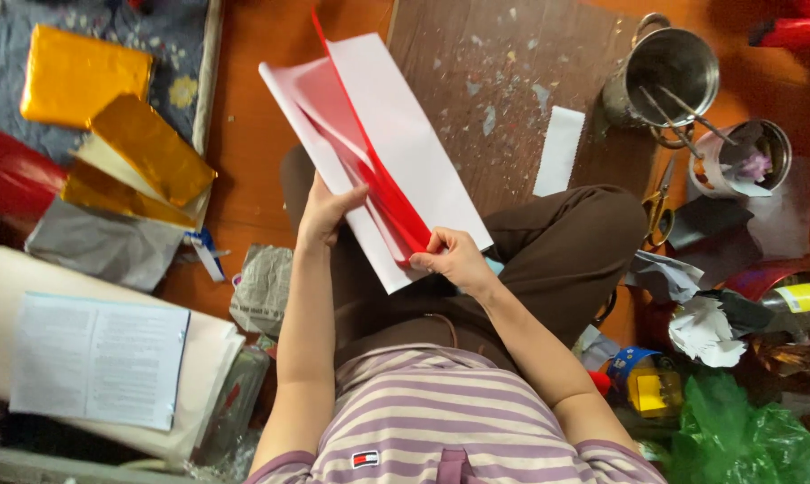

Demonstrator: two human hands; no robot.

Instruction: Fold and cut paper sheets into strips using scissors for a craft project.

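While the person sits cross-legged on the floor, the head view shows a stack of white and red paper sheets (382,148) held above the lap, just in front of the brown wooden board (494,85). The left hand (326,211) lies flat on the near left edge of the stack, fingers stretched, thumb under the sheets. The right hand (451,257) is closed in a pinch on the lower corner of a red sheet (396,202) between the white ones. The step in hand seems to be separating or pulling out one red sheet; I think this needs a slow pull while the left hand keeps the others still. Right of the board stand a metal pot (669,76) and scissors (660,206); left of it lie gold foil sheets (136,157).
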